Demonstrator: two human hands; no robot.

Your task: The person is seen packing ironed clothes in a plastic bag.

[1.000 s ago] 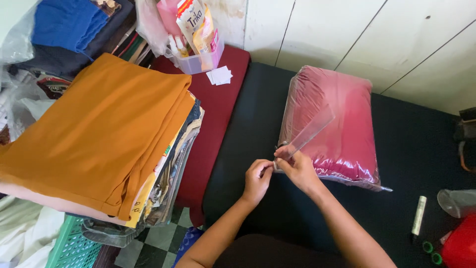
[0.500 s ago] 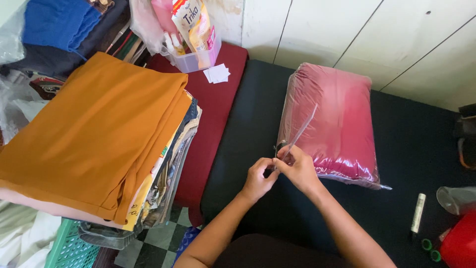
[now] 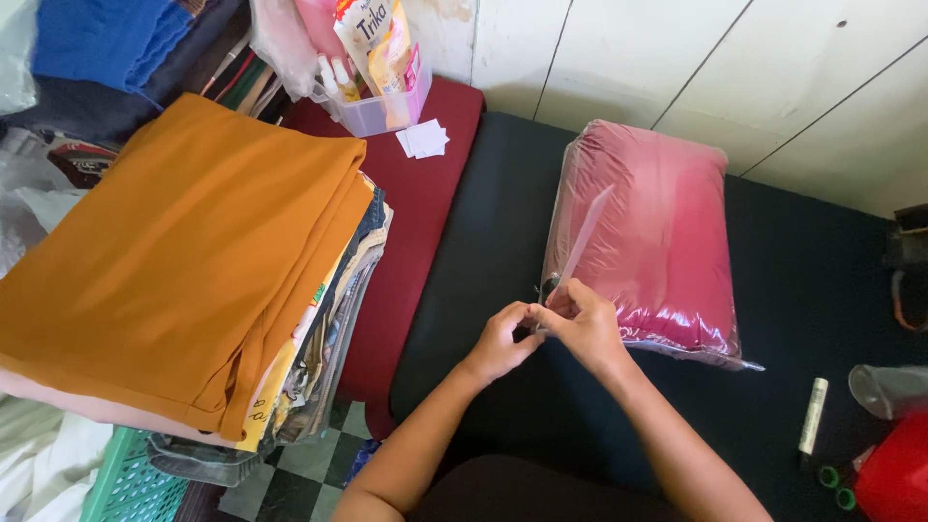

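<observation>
Far left: 1 green plastic crate (image 3: pixel 126 478) at bottom, and over it 1 tall stack of folded cloth (image 3: pixel 319 338) w/ an orange folded fabric (image 3: pixel 184 261) on top. Behind the stack, 1 blue folded cloth (image 3: pixel 101 39). Next, 1 dark red cushion (image 3: pixel 416 213); at its far end stand 1 clear plastic box (image 3: pixel 382 106) w/ sachets and small bottles inside, and 1 small pile of white paper slips (image 3: pixel 422 139) just beside it.

Centre: 1 black mat (image 3: pixel 483 251). Above it the 2 hands meet, fingertips touching. Left hand (image 3: pixel 501 340) is curled, thumb and forefinger pinching the low end of 1 clear plastic strip (image 3: pixel 585 237); right hand (image 3: pixel 585 327) pinches the same end from the other side. The strip goes up, tilted right, over 1 pink cloth in a clear plastic bag (image 3: pixel 648 232), which lies flat on the mat, just beside the hands.

Right: 1 white tube-shaped stick (image 3: pixel 813 416), 2 green caps (image 3: pixel 837 487), 1 clear plastic cup (image 3: pixel 889 390), 1 red container (image 3: pixel 894 478), only partly in view.
</observation>
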